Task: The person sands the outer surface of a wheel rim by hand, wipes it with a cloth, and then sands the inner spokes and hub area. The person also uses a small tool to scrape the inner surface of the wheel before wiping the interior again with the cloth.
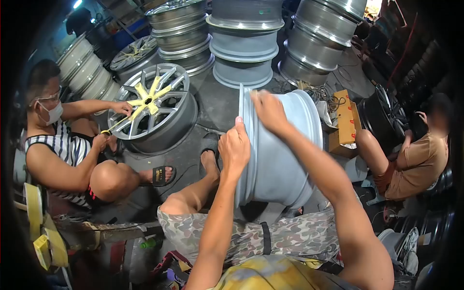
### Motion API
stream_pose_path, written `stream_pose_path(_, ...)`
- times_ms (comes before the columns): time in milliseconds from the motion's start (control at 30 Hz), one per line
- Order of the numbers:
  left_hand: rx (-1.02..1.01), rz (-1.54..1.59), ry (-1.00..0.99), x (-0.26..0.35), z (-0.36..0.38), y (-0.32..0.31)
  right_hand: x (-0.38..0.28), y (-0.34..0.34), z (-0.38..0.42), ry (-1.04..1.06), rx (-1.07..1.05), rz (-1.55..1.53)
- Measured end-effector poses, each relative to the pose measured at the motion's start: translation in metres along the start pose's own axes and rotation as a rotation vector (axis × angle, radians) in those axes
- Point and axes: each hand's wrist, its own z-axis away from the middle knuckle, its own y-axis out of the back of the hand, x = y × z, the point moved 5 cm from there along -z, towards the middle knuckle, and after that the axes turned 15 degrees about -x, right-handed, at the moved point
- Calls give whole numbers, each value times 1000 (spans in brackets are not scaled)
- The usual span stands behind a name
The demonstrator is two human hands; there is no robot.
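A light grey wheel rim (285,159) stands on its edge between my knees, its barrel turned toward me. My left hand (234,147) is closed on the rim's left lip, thumb pointing up. Over the top left of the barrel, beside the same lip, is my right hand (269,111), slightly blurred. Its fingers are bent and pressed together at the rim's surface. Whatever they may pinch is too small or hidden to make out.
At left, a seated person (58,140) applies yellow tape to a spoked wheel (150,104). Another person (418,154) sits right beside a black wheel (382,113). Stacked rims (244,48) stand ahead. A cardboard box (344,123) and cables (324,94) lie right of my rim.
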Motion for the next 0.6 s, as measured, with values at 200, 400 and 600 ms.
stream_pose_path(200, 2, 34, 4, -6, -1, 6, 53, -20, -104, 59, 76, 5)
stream_pose_path(400, -8, 91, 17, -4, -22, -1, -38, -40, 143, 444, 449, 78)
stream_pose_path(600, -38, 122, -21, -12, 31, 4, -32, -10, 34, 210, 144, -84)
